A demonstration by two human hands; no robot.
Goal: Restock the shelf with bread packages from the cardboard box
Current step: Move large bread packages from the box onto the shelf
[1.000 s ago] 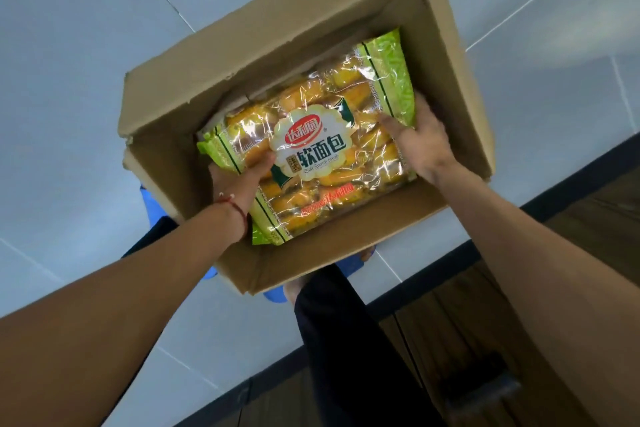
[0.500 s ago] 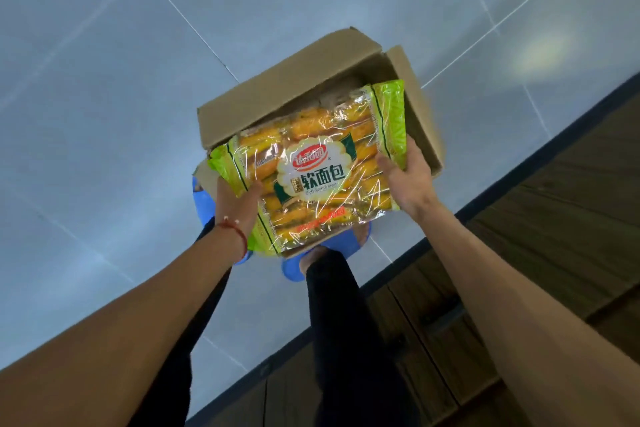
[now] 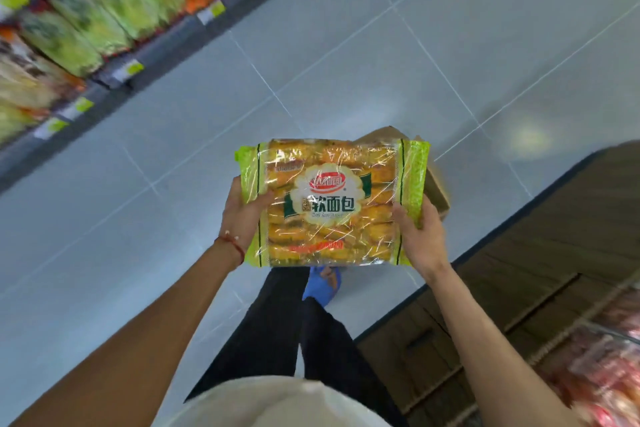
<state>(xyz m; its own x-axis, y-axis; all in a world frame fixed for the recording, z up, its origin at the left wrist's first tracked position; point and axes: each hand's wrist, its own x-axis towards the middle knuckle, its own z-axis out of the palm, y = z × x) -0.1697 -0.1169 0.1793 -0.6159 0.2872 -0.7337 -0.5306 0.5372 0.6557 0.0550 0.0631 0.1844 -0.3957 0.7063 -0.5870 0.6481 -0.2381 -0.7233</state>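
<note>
The bread package (image 3: 332, 204), which was just above the cardboard box (image 3: 439, 189) a moment ago, is now held well clear in front of it, each green end gripped by the curled left hand (image 3: 242, 215) and right hand (image 3: 420, 236), so carrying it to the blurred, perhaps intended, shelf (image 3: 86, 28) is judged next.

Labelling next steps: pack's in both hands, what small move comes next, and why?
Probably carry the pack toward the left shelf: left hand and right hand grip its ends above the box, and it sits on no shelf yet.
</note>
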